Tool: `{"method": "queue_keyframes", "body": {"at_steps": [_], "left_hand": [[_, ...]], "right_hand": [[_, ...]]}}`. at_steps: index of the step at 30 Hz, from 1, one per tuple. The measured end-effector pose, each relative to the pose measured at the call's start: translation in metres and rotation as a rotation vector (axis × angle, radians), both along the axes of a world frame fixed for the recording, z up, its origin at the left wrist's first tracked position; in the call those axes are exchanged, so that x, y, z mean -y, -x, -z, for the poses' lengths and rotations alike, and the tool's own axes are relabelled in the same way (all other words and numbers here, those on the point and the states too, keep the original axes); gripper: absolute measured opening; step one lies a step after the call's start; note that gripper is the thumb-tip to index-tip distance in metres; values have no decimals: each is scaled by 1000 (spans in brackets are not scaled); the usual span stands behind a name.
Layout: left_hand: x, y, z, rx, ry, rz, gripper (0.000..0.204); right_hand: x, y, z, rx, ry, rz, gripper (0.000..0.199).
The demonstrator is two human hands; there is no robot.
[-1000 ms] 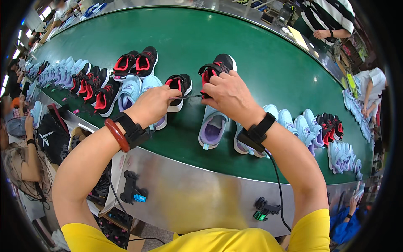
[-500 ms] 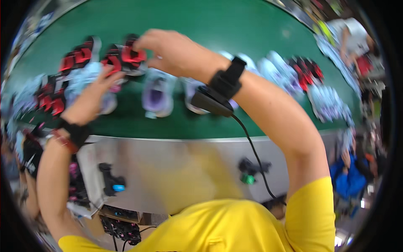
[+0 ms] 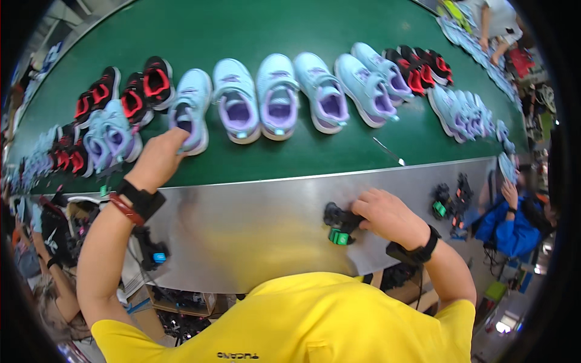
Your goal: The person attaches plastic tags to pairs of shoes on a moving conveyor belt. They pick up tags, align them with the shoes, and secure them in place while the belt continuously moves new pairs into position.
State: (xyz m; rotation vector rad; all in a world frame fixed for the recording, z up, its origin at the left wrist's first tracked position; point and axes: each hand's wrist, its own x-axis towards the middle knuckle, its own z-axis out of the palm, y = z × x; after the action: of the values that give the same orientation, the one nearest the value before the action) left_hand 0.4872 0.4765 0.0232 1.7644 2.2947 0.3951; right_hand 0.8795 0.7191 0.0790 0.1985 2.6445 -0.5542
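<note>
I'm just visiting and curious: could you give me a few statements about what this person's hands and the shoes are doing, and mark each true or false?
1. The left hand touches a light blue shoe. True.
2. The right hand holds a shoe. False: it grips a black device with a green part on the metal ledge.
3. The shoes sit on a green belt. True.
4. All shoes are light blue. False: some are black and red.

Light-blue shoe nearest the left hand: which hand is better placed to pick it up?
Left. The left hand already rests on the light-blue shoe on the green belt; the right hand is down at the black switch box.
</note>
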Motion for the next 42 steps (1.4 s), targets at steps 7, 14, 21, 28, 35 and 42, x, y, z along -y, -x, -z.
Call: {"method": "queue_keyframes", "body": {"at_steps": [7, 14, 21, 28, 35, 42], "left_hand": [[-22, -42, 2, 178, -144, -65, 24], [-11, -39, 17, 188, -212, -58, 19], [-13, -43, 18, 156, -217, -23, 20], [-11, -42, 18, 135, -193, -34, 20], [-13, -41, 13, 104, -165, -1, 21], [-13, -43, 13, 91, -162, -5, 21]], "right_hand": [[-22, 12, -14, 80, 309, 73, 18], [48, 141, -16, 130, 947, 574, 26], [84, 178, 34, 63, 1169, 747, 27], [98, 173, 50, 28, 1304, 859, 26], [105, 170, 53, -24, 1336, 902, 25], [110, 170, 59, 14, 1393, 878, 24]]}}
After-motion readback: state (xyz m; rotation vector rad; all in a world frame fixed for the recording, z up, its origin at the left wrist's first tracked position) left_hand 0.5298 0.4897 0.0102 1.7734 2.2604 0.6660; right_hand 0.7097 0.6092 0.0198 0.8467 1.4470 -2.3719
